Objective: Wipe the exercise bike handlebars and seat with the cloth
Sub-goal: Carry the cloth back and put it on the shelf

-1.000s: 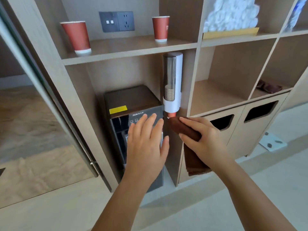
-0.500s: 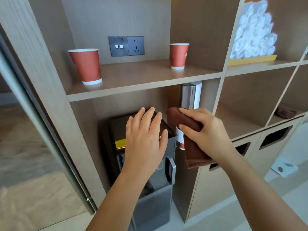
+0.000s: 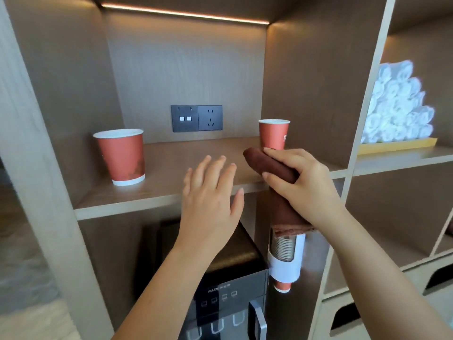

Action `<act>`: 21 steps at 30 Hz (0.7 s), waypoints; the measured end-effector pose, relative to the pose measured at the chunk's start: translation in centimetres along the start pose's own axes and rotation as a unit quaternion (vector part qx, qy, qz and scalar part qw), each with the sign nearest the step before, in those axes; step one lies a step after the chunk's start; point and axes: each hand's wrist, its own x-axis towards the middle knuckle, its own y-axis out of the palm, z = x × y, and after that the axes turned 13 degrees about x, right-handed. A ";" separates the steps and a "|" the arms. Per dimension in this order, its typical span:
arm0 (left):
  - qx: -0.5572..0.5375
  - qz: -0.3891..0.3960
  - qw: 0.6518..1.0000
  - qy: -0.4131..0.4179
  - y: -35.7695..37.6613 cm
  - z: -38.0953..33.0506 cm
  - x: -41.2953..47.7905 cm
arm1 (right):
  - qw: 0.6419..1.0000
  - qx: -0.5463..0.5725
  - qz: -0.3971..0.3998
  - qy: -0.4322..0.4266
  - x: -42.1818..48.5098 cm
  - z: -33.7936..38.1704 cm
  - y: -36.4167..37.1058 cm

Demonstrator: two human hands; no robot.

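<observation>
A wooden shelf unit (image 3: 127, 204) fills the view. On its middle shelf, toward the left, a red paper cup (image 3: 120, 157) stands upright. Behind it on the back wall sits a dark switch and socket plate (image 3: 196, 118). A light strip (image 3: 183, 13) glows along the top of that compartment.

The left hand (image 3: 210, 200) is held up in front of the shelf edge, palm away, fingers spread and wide open, holding nothing. Below it, in the lower compartment, stands a dark water dispenser (image 3: 228, 298).

Just right of the left hand, the right hand (image 3: 304, 185) is closed around the cloth (image 3: 272, 165), a brown folded one. Its upper end pokes out leftward past the fingers and its lower part hangs down under the palm. The cloth is in front of the shelf edge, near a second red cup (image 3: 274, 134) that stands upright at the right end of the same shelf. Below the cloth, a cup holder (image 3: 285, 258) with a white band hangs on the divider beside the dispenser, a red cup rim showing at its bottom.

Farther right, in the next compartment, rolled white towels (image 3: 397, 106) are piled on a yellow tray (image 3: 397, 146).
</observation>
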 end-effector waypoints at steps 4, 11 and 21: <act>0.031 0.000 1.000 -0.004 1.1 0.6 2.3 | 0.999 -0.012 0.006 -0.036 3.3 -0.5 0.4; 0.078 -0.011 0.996 -0.035 2.1 2.7 4.4 | 0.997 -0.028 0.040 -0.055 9.1 -1.2 2.6; 0.139 0.013 0.989 -0.050 2.0 4.3 3.5 | 0.913 -0.201 0.336 0.114 10.1 -3.3 6.5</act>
